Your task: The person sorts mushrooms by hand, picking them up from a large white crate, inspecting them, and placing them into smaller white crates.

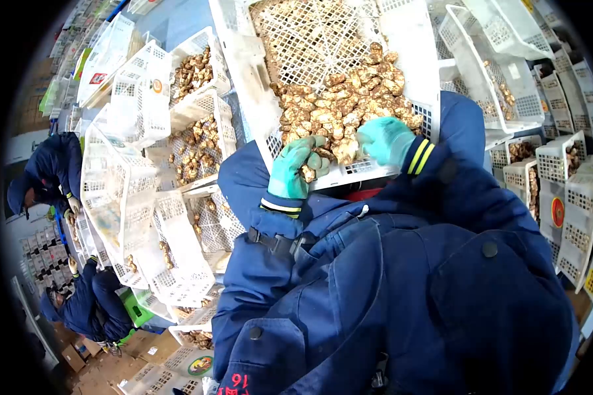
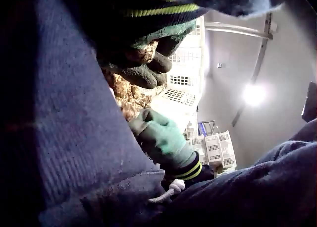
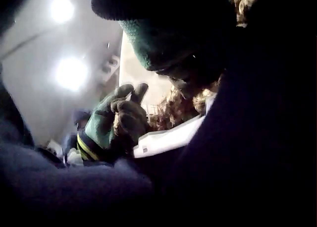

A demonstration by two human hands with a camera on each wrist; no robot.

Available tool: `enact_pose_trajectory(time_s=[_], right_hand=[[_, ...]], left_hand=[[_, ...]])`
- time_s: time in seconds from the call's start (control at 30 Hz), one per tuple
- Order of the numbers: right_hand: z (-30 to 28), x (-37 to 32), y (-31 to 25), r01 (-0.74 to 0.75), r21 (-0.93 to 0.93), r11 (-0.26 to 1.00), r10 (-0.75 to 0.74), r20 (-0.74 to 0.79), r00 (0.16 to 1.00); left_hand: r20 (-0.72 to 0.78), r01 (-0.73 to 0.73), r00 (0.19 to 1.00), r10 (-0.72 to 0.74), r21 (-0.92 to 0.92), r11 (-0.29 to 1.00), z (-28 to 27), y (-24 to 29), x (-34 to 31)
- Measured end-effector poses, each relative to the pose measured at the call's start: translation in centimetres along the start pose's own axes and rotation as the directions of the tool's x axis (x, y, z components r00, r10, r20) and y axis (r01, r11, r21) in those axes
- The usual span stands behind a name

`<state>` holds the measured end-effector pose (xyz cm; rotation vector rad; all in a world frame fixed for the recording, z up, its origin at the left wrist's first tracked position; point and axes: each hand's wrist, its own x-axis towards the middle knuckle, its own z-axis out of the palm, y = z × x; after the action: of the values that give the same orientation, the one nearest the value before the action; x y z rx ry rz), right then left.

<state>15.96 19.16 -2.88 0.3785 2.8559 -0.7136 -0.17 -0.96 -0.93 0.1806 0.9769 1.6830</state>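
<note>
Head view: brown lumps (image 1: 349, 108) beyond both hands (image 1: 288, 171) (image 1: 383, 139), one in left's grasp, right's unclear.

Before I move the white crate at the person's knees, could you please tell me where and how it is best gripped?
I would take the white crate by its left and right rims, coming from outside, toward the near end. Both rims show bare there, and the knobbly roots are heaped at that end, so most weight likely sits there.
</note>
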Motion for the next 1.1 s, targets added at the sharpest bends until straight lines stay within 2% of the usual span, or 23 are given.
enact_pose_trajectory(time_s=[0.03,0.07,0.13,0.2,0.23,0.27,0.33,0.37,0.4,0.43,0.53,0.57,0.6,0.67,0.73,0.8,0.83,0.87,0.9,0.93,1.0,1.07,1.1], right_hand=[[-0.8,-0.2,-0.1,-0.102,0.036,0.994,0.105,-0.095,0.990],[-1.8,0.0,1.3,0.011,-0.002,1.000,-0.011,-0.170,0.985],[-4.1,-0.4,0.8,-0.296,0.394,0.870,0.441,-0.356,0.824],[-5.0,-1.3,0.8,-0.222,0.184,0.957,0.272,-0.323,0.906],[-4.6,-1.8,1.0,0.086,-0.107,0.990,-0.114,-0.287,0.951],[-3.4,-2.8,0.4,0.035,-0.015,0.999,-0.038,-0.222,0.974],[-2.5,-3.4,-1.9,-0.022,-0.209,0.978,-0.003,-0.118,0.993],[-1.8,-3.2,-2.1,-0.034,-0.243,0.970,0.004,-0.123,0.992],[-1.4,-2.9,-2.3,-0.046,-0.274,0.961,0.010,-0.130,0.991],[-2.2,-2.5,-3.2,-0.066,-0.231,0.971,0.064,-0.017,0.998],[-0.8,-1.2,-3.6,0.005,-0.320,0.947,-0.020,-0.044,0.999],[-1.3,-0.6,-4.5,-0.023,-0.373,0.927,0.047,0.054,0.997],[-0.9,-0.1,-4.5,0.001,-0.343,0.939,-0.006,-0.011,1.000],[-0.7,1.2,-4.5,-0.054,-0.320,0.946,0.069,0.036,0.997],[-0.7,1.2,-3.4,-0.046,-0.201,0.978,0.029,-0.084,0.996],[-1.6,0.3,-2.2,-0.038,0.097,0.995,0.064,-0.285,0.957],[-2.3,0.5,-1.7,0.077,0.074,0.994,-0.041,-0.407,0.912],[-2.9,0.3,-1.2,-0.005,0.099,0.995,0.041,-0.367,0.929],[-4.1,0.2,-2.1,0.066,0.192,0.979,0.024,-0.431,0.902],[-5.0,0.1,-3.3,0.141,0.278,0.950,0.017,-0.497,0.867],[-6.0,0.3,-5.2,0.297,0.226,0.928,-0.156,-0.486,0.860],[-7.1,1.2,-6.1,0.332,0.146,0.932,-0.194,-0.573,0.797],[-5.4,2.6,-2.5,0.249,0.106,0.963,-0.131,-0.626,0.769]], left_hand=[[0.004,0.007,1.000,-0.008,0.023,1.000,-0.2,0.0,0.0],[0.008,0.019,1.000,-0.019,0.046,0.999,-0.5,-0.1,0.0],[-0.007,0.008,1.000,-0.007,0.064,0.998,-0.3,-0.1,-0.1],[-0.008,0.021,1.000,-0.020,0.059,0.998,-0.4,-0.1,0.2],[0.008,0.022,1.000,-0.023,0.046,0.999,-0.5,-0.1,0.2],[0.011,0.023,1.000,-0.023,0.050,0.998,-0.6,-0.1,0.3],[0.011,0.025,1.000,-0.025,0.057,0.998,-0.6,-0.1,0.2],[0.035,0.024,0.999,-0.023,-0.033,0.999,-0.7,-0.3,0.2],[0.018,0.019,1.000,-0.019,0.012,1.000,-0.6,-0.3,0.2],[0.002,0.016,1.000,-0.017,0.062,0.998,-0.3,-0.2,0.1],[0.047,0.036,0.998,-0.039,0.052,0.998,-0.2,-0.2,0.3],[0.063,0.034,0.997,-0.036,0.039,0.999,0.2,0.0,0.2],[0.077,0.030,0.997,-0.031,0.025,0.999,0.6,0.1,0.0],[0.091,0.087,0.992,-0.085,-0.023,0.996,0.8,0.2,-0.2],[0.103,0.131,0.987,-0.120,-0.111,0.985,0.5,0.3,0.2],[0.060,0.121,0.992,-0.115,-0.100,0.988,0.7,1.0,-0.3],[0.094,0.081,0.993,-0.068,-0.146,0.986,0.4,0.7,0.0],[0.127,0.046,0.992,-0.022,-0.191,0.980,0.2,0.4,0.2],[0.065,0.057,0.997,-0.047,-0.160,0.985,1.0,0.5,0.1],[0.133,0.102,0.988,-0.074,-0.220,0.970,1.3,0.6,0.3],[0.264,0.191,0.959,-0.105,-0.325,0.926,1.7,1.1,0.5],[0.362,0.251,0.926,-0.110,-0.371,0.894,1.3,1.5,0.5],[0.365,0.246,0.927,-0.086,-0.420,0.874,1.3,1.6,0.4]])
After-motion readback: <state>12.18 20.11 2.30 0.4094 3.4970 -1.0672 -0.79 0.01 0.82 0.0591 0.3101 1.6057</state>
